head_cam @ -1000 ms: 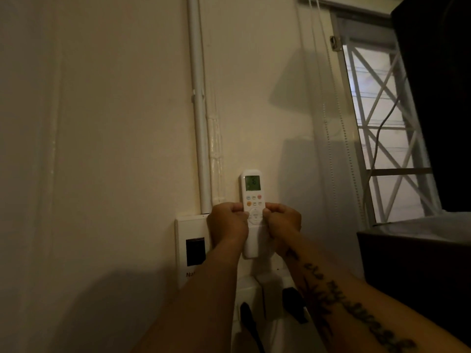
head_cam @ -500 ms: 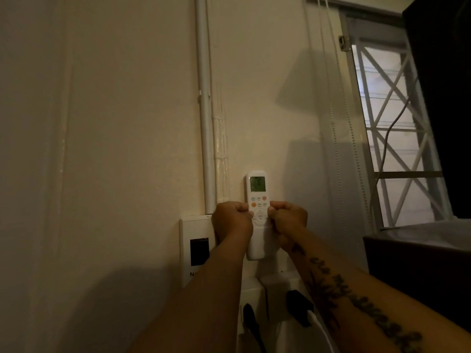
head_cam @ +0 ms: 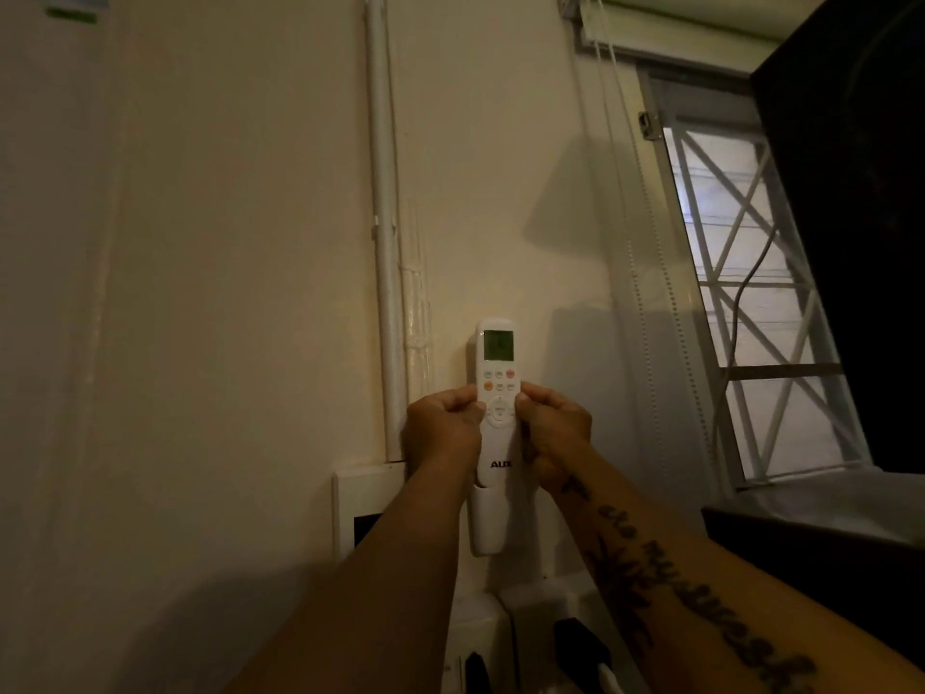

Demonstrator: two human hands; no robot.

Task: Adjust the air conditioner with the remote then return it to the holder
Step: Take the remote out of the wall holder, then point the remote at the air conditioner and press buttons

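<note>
I have the remote (head_cam: 495, 393) pinched between both hands just below the middle of the frame, upright against the cream wall (head_cam: 225, 293). My left hand (head_cam: 443, 428) clamps its left edge and my right hand (head_cam: 553, 433) clamps its right edge, thumbs pressed onto the front near the round button pad, the other fingers curled behind where I cannot see them. The lit green screen faces me. The remote's bottom end sits in the mouth of the white holder (head_cam: 488, 523) fixed to the wall directly beneath, so it looks partly seated, though I cannot tell how deep it goes.

The risks I judge from here are small but real. My thumbs rest right beside the buttons, so any squeeze could press one and change the setting by accident. If I tilt the remote while sliding it, the lower end may bind on the holder's lip, and a hard pull or push could strain the holder's fixing to the wall. If I let go with both hands before it is fully home or fully free, it could tip out and drop toward the plugs (head_cam: 580, 648) and sockets at the bottom of the frame. The light is dim, so I am not able to read the screen to check what is set.
</note>
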